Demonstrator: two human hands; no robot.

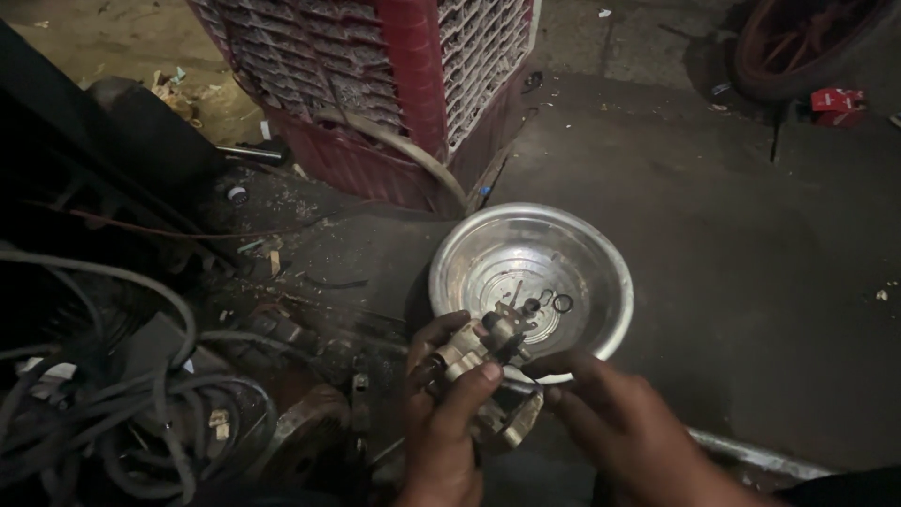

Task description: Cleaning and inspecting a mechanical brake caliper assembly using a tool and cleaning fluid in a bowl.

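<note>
My left hand (441, 413) grips a small greasy metal part (481, 345), a pale cast piece with a dark fitting, held just over the near rim of a shiny steel bowl (601, 272). My right hand (619, 422) is beside it with fingers pinched toward the part; whether it holds anything is unclear. Inside the bowl lie small black rubber rings (561, 302) and a thin pin (515, 293). Another pale metal piece (521, 420) sits below my left hand.
A red and white air cooler (404, 84) stands at the back. Grey hoses and cables (122, 404) tangle at the left among dark machine parts. A wheel (798, 38) and a red box (837, 101) are at the far right on the dusty concrete floor.
</note>
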